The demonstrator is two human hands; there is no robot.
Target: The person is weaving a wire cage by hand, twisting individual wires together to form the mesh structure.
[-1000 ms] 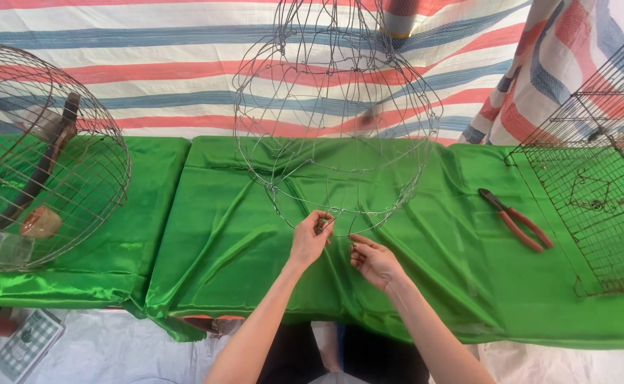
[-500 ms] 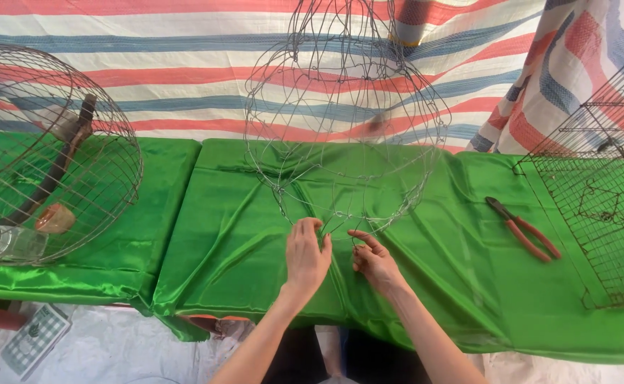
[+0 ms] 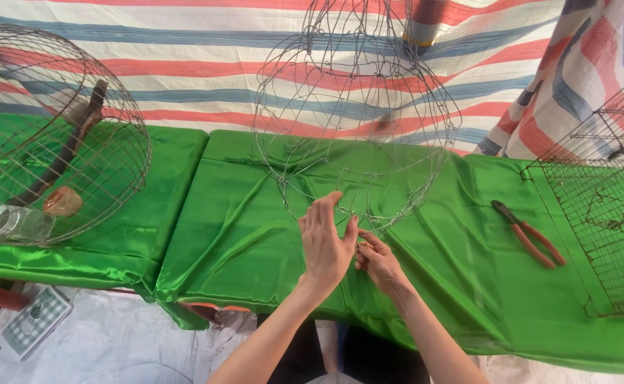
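A round, part-woven wire cage frame [image 3: 358,107] stands on the green satin tablecloth [image 3: 255,213] in front of me. My left hand [image 3: 326,242] is raised at the frame's lower front edge, fingers together and pointing up, touching the wire. My right hand [image 3: 376,259] sits just to its right, fingers pinched on a thin wire at the frame's bottom rim. The pinched spot itself is hidden behind my left hand.
Red-handled pliers [image 3: 529,233] lie on the cloth to the right. A flat square wire mesh cage [image 3: 610,213] stands at the far right. A domed wire cage [image 3: 49,135] with a stick, a glass jar [image 3: 17,222] and an orange piece occupies the left table. Striped tarp hangs behind.
Both hands have drawn closer together at the frame's bottom rim. My left hand has turned upright in front of the right hand's fingers.
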